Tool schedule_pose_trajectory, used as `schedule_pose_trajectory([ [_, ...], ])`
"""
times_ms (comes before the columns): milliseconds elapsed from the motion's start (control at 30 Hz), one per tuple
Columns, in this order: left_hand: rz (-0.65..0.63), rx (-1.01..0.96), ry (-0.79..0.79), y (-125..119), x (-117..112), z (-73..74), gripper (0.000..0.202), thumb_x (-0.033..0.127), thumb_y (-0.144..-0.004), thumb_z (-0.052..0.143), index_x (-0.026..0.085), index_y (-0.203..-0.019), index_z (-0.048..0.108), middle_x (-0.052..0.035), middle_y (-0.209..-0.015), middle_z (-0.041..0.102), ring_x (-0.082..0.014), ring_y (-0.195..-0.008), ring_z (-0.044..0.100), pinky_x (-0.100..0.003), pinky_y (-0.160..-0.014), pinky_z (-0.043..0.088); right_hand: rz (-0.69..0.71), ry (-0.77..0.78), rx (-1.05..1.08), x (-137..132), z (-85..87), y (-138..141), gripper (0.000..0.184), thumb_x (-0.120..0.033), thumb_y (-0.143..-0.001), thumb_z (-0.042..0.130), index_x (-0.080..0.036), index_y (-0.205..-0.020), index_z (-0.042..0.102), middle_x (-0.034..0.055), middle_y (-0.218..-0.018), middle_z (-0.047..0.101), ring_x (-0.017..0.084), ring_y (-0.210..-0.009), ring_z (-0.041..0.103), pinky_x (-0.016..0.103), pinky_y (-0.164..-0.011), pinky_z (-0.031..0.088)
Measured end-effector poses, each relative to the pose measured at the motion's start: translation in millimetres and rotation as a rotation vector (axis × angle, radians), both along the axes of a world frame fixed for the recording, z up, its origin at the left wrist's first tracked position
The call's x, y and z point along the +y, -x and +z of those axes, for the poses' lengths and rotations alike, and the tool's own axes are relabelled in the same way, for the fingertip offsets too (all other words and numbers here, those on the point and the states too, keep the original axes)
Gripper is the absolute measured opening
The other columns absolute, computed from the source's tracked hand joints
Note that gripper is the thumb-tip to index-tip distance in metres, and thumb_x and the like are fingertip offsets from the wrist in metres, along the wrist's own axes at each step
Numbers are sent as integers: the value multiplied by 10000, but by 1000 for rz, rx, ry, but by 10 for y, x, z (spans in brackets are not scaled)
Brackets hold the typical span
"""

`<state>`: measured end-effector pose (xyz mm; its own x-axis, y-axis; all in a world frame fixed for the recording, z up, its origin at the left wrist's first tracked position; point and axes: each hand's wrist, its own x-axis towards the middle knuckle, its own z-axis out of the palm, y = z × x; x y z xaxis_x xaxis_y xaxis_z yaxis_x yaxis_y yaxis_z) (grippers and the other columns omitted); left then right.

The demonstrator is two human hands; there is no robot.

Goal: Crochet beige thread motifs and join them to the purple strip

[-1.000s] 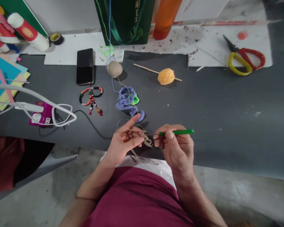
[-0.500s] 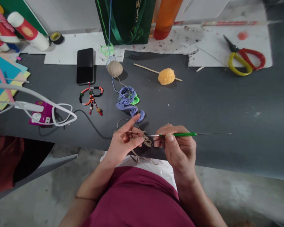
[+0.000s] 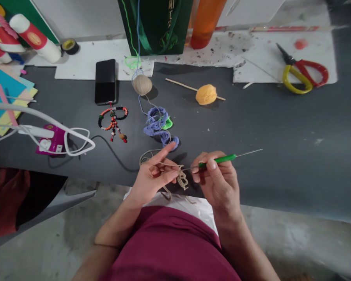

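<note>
Between thumb and fingers, my left hand (image 3: 152, 175) pinches a small beige crochet piece (image 3: 182, 180), its index finger stretched out with yarn running over the hand. My right hand (image 3: 218, 179) grips a crochet hook (image 3: 225, 159) by its green handle. One thin metal end points left and meets the beige piece; the other sticks out to the upper right. Beige yarn leads back to a beige yarn ball (image 3: 142, 85). Just beyond my left fingertip lies a blue crocheted strip (image 3: 160, 128) with a green crocheted bit (image 3: 167, 123) beside it.
A yellow yarn ball (image 3: 206, 94) on a stick, a phone (image 3: 105, 82) and a beaded bracelet (image 3: 113, 119) lie farther back. Scissors (image 3: 302, 74) rest at the right, a purple power adapter (image 3: 51, 139) with white cables at the left. A dark green bag (image 3: 155, 27) and orange bottle (image 3: 206, 23) stand behind.
The crochet hook has tilted, its right end swinging up and leftward as my right hand turned. The beige piece now hangs lower and shows more. My left hand has barely moved.
</note>
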<state>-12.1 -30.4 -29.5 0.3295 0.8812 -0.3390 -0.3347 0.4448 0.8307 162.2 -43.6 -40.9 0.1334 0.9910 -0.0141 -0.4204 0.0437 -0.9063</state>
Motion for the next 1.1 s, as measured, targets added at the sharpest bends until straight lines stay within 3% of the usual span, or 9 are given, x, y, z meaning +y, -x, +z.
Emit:
schedule_pose_trajectory([
  [367,-33,-4,-7,-4,12,26,639,328,-797,916,310,-1406,722,-16,-817,749,-115,-648,654,-229,-611,549,55,49,16,5,-47,-15,244,-467,-968,733,-258,-875,645,-53,-684,665,98,-483,570,226,-451,474],
  [633,-56,0,-29,19,6,22,646,342,-846,881,270,-1456,682,-39,-827,792,-106,-631,615,-243,-638,542,57,21,81,-5,-50,16,182,-402,-990,727,-256,-890,685,-52,-707,694,88,-495,586,214,-467,497],
  [800,-46,57,-48,19,-4,29,666,370,-849,875,239,-1470,670,-47,-838,788,-117,-651,618,-247,-642,538,41,-51,17,-22,-5,-1,143,-362,-1003,712,-254,-911,711,-41,-740,705,90,-522,619,212,-474,494],
  [1100,-35,60,-39,25,-10,0,676,388,-825,891,264,-1457,683,-31,-834,772,-119,-678,628,-237,-668,556,19,-70,-20,-39,28,-8,128,-345,-1008,709,-254,-919,719,-37,-748,703,93,-543,640,217,-489,506],
])
